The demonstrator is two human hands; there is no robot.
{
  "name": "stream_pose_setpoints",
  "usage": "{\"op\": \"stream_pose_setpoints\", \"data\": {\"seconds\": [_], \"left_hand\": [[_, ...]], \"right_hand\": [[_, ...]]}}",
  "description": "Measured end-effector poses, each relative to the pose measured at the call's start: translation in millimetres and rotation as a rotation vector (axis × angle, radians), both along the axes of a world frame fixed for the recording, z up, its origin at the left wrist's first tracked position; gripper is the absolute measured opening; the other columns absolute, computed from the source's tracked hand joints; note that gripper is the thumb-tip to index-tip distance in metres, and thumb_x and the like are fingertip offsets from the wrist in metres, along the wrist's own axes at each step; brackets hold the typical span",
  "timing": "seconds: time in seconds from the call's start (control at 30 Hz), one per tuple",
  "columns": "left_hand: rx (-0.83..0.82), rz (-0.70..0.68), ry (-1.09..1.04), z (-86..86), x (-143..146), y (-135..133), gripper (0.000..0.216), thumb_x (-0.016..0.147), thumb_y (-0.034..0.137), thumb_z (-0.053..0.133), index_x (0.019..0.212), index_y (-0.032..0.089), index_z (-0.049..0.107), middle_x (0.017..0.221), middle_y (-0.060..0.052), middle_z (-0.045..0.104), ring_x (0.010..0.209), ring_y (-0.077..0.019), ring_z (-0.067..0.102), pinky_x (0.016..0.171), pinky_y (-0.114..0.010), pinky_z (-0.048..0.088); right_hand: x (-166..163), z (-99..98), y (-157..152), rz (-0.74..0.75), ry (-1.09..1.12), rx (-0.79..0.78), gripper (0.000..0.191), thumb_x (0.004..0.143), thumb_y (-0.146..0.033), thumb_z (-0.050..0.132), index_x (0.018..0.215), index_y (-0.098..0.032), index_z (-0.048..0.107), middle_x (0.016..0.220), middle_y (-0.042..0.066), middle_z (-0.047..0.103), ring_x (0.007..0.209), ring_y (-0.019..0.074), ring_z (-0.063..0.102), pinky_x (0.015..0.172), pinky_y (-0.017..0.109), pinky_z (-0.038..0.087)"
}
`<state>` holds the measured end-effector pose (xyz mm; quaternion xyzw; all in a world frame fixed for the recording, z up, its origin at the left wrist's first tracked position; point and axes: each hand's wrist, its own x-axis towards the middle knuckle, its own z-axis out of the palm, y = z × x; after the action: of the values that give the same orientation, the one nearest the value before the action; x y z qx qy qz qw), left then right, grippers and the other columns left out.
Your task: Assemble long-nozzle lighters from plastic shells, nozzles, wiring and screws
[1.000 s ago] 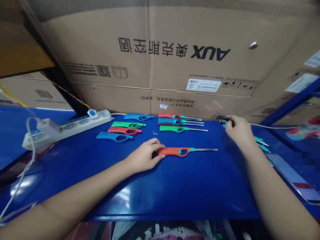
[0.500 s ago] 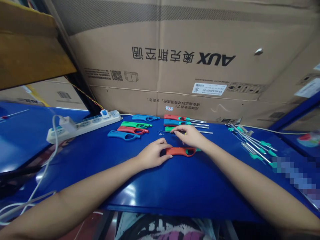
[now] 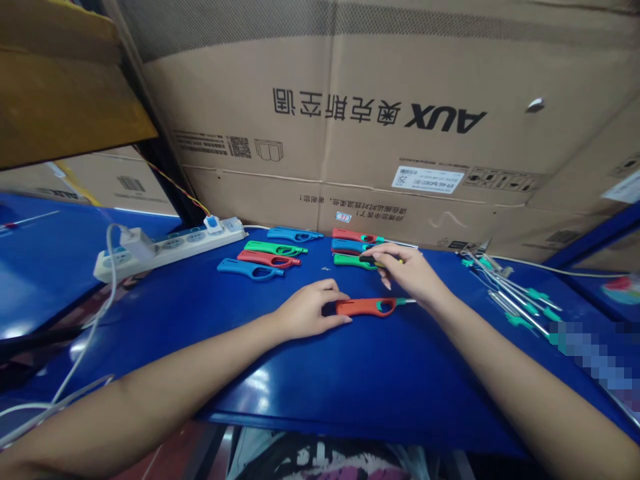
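My left hand point(image 3: 315, 309) rests on the blue table, thumb and fingers closed about the butt end of an orange gas lighter point(image 3: 361, 307). That lighter lies flat, its green trigger part and metal tube pointing right. My right hand point(image 3: 407, 267) is raised beyond the lighter's tube, pinching a screwdriver point(image 3: 368, 258) with a black and yellow handle; my fingers hide much of it. Just behind it lie a green lighter point(image 3: 350, 261), a blue lighter point(image 3: 347, 246) and a red lighter point(image 3: 350, 235). A few tiny screws point(image 3: 325, 269) lie left of the green lighter.
Several lighter handles without tubes, one a red handle point(image 3: 265, 258), lie at the left. A white power strip point(image 3: 173, 248) with cords stands beyond them. Metal tubes with green parts point(image 3: 520, 301) are heaped at the right. A large cardboard box point(image 3: 320, 147) walls off the back.
My right hand has shifted right, away from the small screws, and the screwdriver has turned in its fingers. My left hand stays on the orange lighter. The view has shifted slightly.
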<state>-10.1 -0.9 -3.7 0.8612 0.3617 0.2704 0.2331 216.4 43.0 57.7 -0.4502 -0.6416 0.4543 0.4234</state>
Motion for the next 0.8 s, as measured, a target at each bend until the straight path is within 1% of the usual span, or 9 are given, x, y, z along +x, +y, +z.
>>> {"op": "stream_pose_setpoints", "data": {"seconds": [0.13, 0.23, 0.3, 0.4, 0.47, 0.57, 0.63, 0.7, 0.8], "left_hand": [[-0.013, -0.054, -0.005, 0.5, 1.5, -1.2, 0.042, 0.087, 0.042, 0.073, 0.122, 0.018, 0.07, 0.107, -0.008, 0.067, 0.099, -0.0218, 0.065, 0.092, -0.035, 0.052], [-0.028, -0.087, -0.022, 0.5, 3.1, -1.1, 0.048, 0.082, 0.048, 0.078, 0.121, 0.021, 0.071, 0.109, -0.007, 0.068, 0.101, -0.0226, 0.065, 0.094, -0.036, 0.051], [-0.044, -0.07, -0.051, -0.1, 4.2, -0.7, 0.054, 0.08, 0.051, 0.078, 0.124, 0.021, 0.069, 0.11, -0.007, 0.068, 0.095, -0.0204, 0.065, 0.088, -0.033, 0.053], [-0.063, 0.016, -0.118, -1.6, 6.1, 0.1, 0.055, 0.086, 0.051, 0.072, 0.13, 0.019, 0.064, 0.111, -0.008, 0.068, 0.074, -0.0137, 0.057, 0.07, -0.028, 0.053], [-0.068, 0.055, -0.153, -2.6, 7.0, 0.3, 0.054, 0.087, 0.048, 0.071, 0.131, 0.018, 0.062, 0.111, -0.008, 0.069, 0.069, -0.0122, 0.051, 0.066, -0.027, 0.051], [-0.085, 0.052, -0.161, -2.8, 7.4, -0.1, 0.053, 0.083, 0.046, 0.077, 0.126, 0.02, 0.065, 0.111, -0.007, 0.069, 0.071, -0.0126, 0.052, 0.069, -0.028, 0.052], [-0.094, 0.023, -0.135, -2.1, 7.1, -0.4, 0.052, 0.08, 0.045, 0.079, 0.125, 0.022, 0.066, 0.113, -0.007, 0.067, 0.078, -0.0145, 0.057, 0.075, -0.03, 0.053], [-0.081, -0.027, -0.097, -1.2, 6.6, -0.3, 0.047, 0.083, 0.042, 0.077, 0.125, 0.024, 0.067, 0.116, -0.008, 0.066, 0.092, -0.0181, 0.063, 0.085, -0.032, 0.054], [-0.043, -0.094, -0.044, -0.6, 5.9, 0.5, 0.041, 0.088, 0.037, 0.073, 0.126, 0.023, 0.067, 0.116, -0.008, 0.068, 0.105, -0.021, 0.064, 0.094, -0.035, 0.052]], "right_hand": [[13.6, 8.2, -16.4, -0.126, 0.226, -0.048, 0.026, 0.076, -0.038, 0.074, 0.087, -0.015, 0.077, 0.064, 0.0, 0.059, 0.047, 0.007, 0.041, 0.037, 0.02, 0.032], [19.4, 6.6, -22.6, -0.229, 0.368, -0.07, 0.027, 0.07, -0.04, 0.08, 0.077, -0.015, 0.072, 0.074, 0.003, 0.063, 0.048, 0.004, 0.035, 0.035, 0.018, 0.027], [20.4, 1.1, -22.4, -0.272, 0.432, -0.087, 0.03, 0.066, -0.041, 0.083, 0.074, -0.016, 0.068, 0.078, 0.003, 0.063, 0.048, 0.0032, 0.034, 0.034, 0.017, 0.026], [19.2, -10.0, -19.0, -0.286, 0.475, -0.13, 0.034, 0.064, -0.043, 0.085, 0.072, -0.017, 0.064, 0.072, 0.0, 0.06, 0.046, 0.0033, 0.034, 0.033, 0.017, 0.026], [18.3, -16.1, -17.3, -0.277, 0.476, -0.157, 0.034, 0.065, -0.045, 0.083, 0.071, -0.018, 0.063, 0.07, 0.0, 0.06, 0.044, 0.0032, 0.033, 0.033, 0.017, 0.026], [20.0, -19.4, -16.8, -0.264, 0.453, -0.177, 0.033, 0.07, -0.045, 0.079, 0.071, -0.018, 0.059, 0.07, 0.001, 0.064, 0.041, 0.0032, 0.033, 0.033, 0.018, 0.026], [23.7, -17.0, -17.0, -0.262, 0.424, -0.179, 0.033, 0.075, -0.046, 0.074, 0.068, -0.019, 0.056, 0.063, 0.0, 0.062, 0.038, 0.0033, 0.031, 0.032, 0.019, 0.023], [28.9, -11.9, -17.4, -0.252, 0.379, -0.182, 0.032, 0.077, -0.042, 0.072, 0.063, -0.02, 0.053, 0.055, -0.003, 0.057, 0.035, 0.0035, 0.029, 0.032, 0.019, 0.02], [36.3, -3.4, -19.5, -0.112, 0.15, -0.067, 0.032, 0.076, -0.033, 0.075, 0.058, -0.019, 0.053, 0.049, -0.003, 0.056, 0.039, 0.006, 0.041, 0.036, 0.019, 0.029]]}}
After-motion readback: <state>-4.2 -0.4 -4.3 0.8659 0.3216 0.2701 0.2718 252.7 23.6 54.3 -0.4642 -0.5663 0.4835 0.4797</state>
